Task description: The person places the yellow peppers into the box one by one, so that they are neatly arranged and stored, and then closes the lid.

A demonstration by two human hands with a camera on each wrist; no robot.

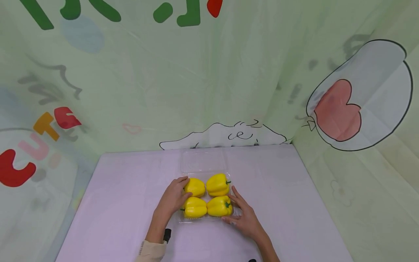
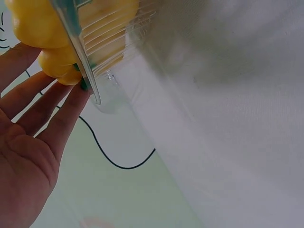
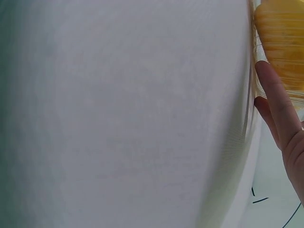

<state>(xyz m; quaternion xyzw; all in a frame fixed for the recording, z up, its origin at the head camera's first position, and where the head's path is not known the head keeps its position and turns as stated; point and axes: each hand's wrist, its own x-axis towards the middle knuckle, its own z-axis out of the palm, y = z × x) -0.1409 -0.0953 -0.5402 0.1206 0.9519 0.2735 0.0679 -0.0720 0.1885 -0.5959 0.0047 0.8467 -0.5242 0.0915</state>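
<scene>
Several yellow bell peppers [image 1: 218, 206] with green stems lie in two rows in a clear plastic container [image 1: 191, 220] on the table. Its transparent lid [image 1: 203, 162] is folded back, away from me. My left hand [image 1: 173, 196] touches the far-left pepper [image 1: 195, 187], thumb on its near side and fingers beyond. In the left wrist view, extended fingers [image 2: 64, 121] meet a pepper [image 2: 35, 23] and the container's rim [image 2: 88, 71]. My right hand [image 1: 245, 218] rests against the container's right side, thumb at the near corner. Fairly straight fingers [image 3: 278, 102] touch its ribbed wall in the right wrist view.
A pale lilac cloth covers the table [image 1: 278, 189]. Light green printed fabric [image 1: 196, 80] hangs behind it and along both sides, with letters and a heart balloon drawing [image 1: 376, 94]. A black wrist device [image 1: 167, 235] shows beside the left sleeve [image 1: 153, 251].
</scene>
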